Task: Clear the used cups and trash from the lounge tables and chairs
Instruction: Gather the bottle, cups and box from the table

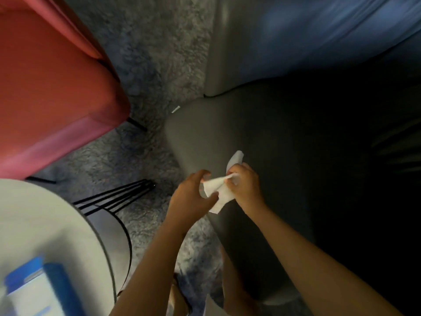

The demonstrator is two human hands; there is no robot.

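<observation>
Two hands grip one white napkin (219, 190) above a grey seat (205, 133): left hand (191, 197) curled loosely, right hand (245, 185) pinched tight.

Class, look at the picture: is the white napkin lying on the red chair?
No. Both hands, left hand and right hand, hold the white napkin over the grey seat.

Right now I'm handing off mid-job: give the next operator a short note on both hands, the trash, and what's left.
Left hand and right hand: both gripping one white napkin, held above the grey chair.
Small white scrap lies on the carpet between the red chair and the grey one.
Round table holds a blurred blue-and-white item; can't tell what it is.
Done: napkin picked up.
Left: bin the napkin, get the scrap, check the table. No cups or bin in view.
</observation>
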